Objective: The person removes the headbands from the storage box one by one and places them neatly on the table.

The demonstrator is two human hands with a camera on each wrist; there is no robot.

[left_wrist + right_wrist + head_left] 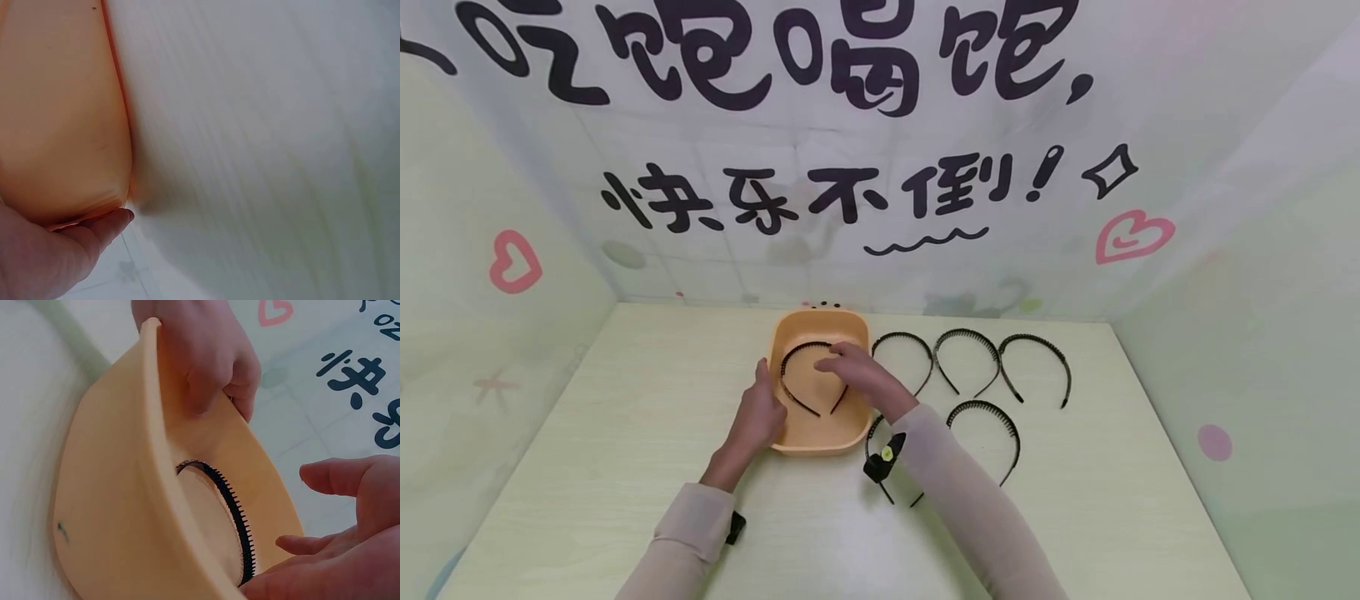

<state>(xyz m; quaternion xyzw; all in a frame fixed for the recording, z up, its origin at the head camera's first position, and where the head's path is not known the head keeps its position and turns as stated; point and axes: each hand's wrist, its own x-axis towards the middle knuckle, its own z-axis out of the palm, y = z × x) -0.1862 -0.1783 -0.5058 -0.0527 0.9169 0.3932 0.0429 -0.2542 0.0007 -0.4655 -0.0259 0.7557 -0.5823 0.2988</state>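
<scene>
An orange plastic basin [820, 435] stands on the table, and a black toothed headband [785, 364] lies inside it. My left hand [758, 417] grips the basin's left rim, thumb on the inner side and fingers outside, as the right wrist view shows. Over the basin's right side is my right hand [867, 377], its fingers spread and loosely bent. In the right wrist view, the lowest fingertip of that hand [350, 531] is close to the headband's toothed band [237, 512]; whether they touch I cannot tell.
Right of the basin, three more black headbands lie in a row, among them a middle one [967, 333] and a far-right one [1067, 375]. Nearer me are a headband [1017, 442] and another partly under my right wrist. Printed walls enclose the table [625, 417].
</scene>
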